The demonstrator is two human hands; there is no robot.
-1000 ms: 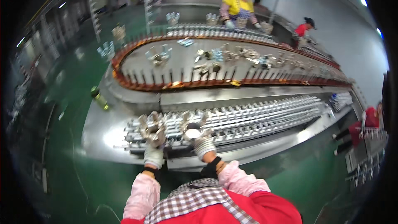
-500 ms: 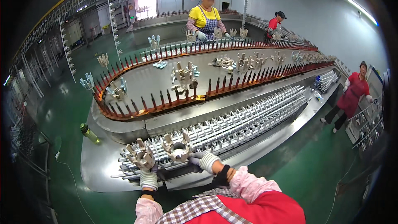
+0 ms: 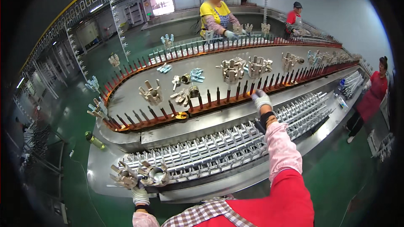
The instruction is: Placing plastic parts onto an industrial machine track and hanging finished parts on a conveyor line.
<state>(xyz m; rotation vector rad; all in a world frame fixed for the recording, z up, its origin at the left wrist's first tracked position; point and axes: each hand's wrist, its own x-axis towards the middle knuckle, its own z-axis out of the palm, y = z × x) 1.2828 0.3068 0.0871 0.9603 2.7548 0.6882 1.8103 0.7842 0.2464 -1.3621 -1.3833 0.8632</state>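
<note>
Upright pins (image 3: 252, 88) rise just beyond the right hand (image 3: 261, 99), fingers unclear; left hand (image 3: 140, 195) grasps pronged fittings (image 3: 155, 175) at the desk's (image 3: 99, 166) left end.

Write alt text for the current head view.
A person's gloved left hand is at two pronged metal fittings near stacked metal bars; the right hand reaches toward upright spindles on a looped track. A co-worker in yellow stands opposite.
</note>
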